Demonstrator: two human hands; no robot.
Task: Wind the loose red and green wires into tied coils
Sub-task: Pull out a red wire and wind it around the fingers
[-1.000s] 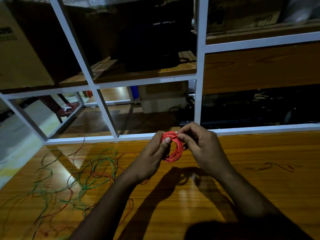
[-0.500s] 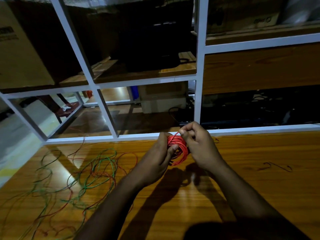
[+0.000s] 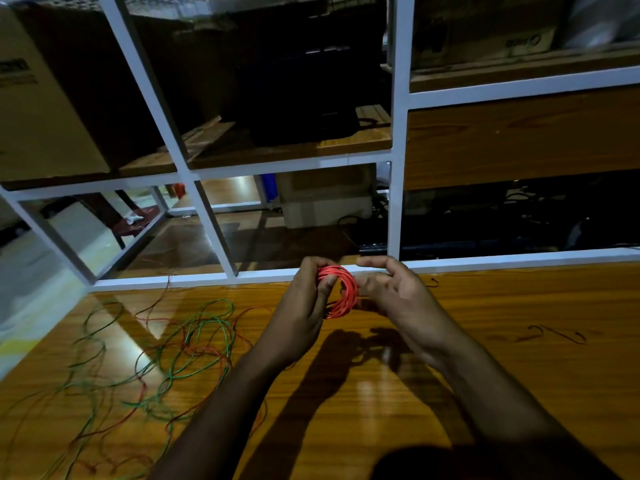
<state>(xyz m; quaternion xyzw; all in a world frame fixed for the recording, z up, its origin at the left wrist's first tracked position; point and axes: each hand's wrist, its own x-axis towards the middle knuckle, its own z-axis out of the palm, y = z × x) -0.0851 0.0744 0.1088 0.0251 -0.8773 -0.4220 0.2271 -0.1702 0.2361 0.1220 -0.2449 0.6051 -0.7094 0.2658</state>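
Note:
A small coil of red wire (image 3: 343, 292) is held above the wooden table (image 3: 519, 375), near its far edge. My left hand (image 3: 306, 306) grips the coil's left side, thumb across the windings. My right hand (image 3: 398, 292) is at the coil's right side, thumb and fingers curled toward it; whether they pinch the wire I cannot tell. A tangle of loose green and red wires (image 3: 156, 351) lies spread over the table's left part.
A white-framed shelf unit (image 3: 396, 168) rises right behind the table's far edge, with cardboard boxes (image 3: 45, 109) and dark equipment in its bays. A short dark red wire scrap (image 3: 557, 334) lies on the table to the right.
Both hands with the coil have shifted slightly toward the shelf. My right hand's fingers have loosened from a tight pinch at the coil's top to a looser curl at its right side.

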